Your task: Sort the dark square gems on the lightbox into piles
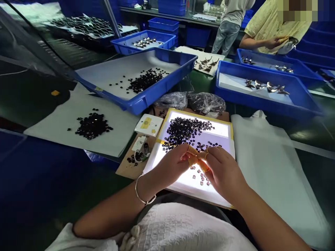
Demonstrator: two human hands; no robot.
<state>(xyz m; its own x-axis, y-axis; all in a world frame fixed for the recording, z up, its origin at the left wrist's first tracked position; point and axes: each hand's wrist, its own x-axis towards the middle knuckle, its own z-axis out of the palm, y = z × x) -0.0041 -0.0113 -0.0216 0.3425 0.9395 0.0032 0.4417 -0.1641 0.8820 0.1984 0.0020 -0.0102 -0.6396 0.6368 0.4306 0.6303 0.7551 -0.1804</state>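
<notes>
Over a glowing light panel (162,167) edged with yellow tape, both of my hands meet with fingertips pinched together. Yellow finger covers wrap the tips of my left hand (179,158) and my right hand (222,167). Whatever sits between the fingertips is too small and too hidden to name. Beyond the hands lies a dense pile of small dark square pieces (183,129) on the panel. Closer to me, beneath the fingers, a few loose square pieces (202,177) look pinkish against the light. A bangle circles my left wrist.
Left of the panel are a white switch box (149,124) and a paper sheet (60,132) bearing another dark heap (92,125). A blue tray (136,104) of dark pieces stands behind. Blue trays (261,101) with shiny metal parts are at right, near another person (272,31).
</notes>
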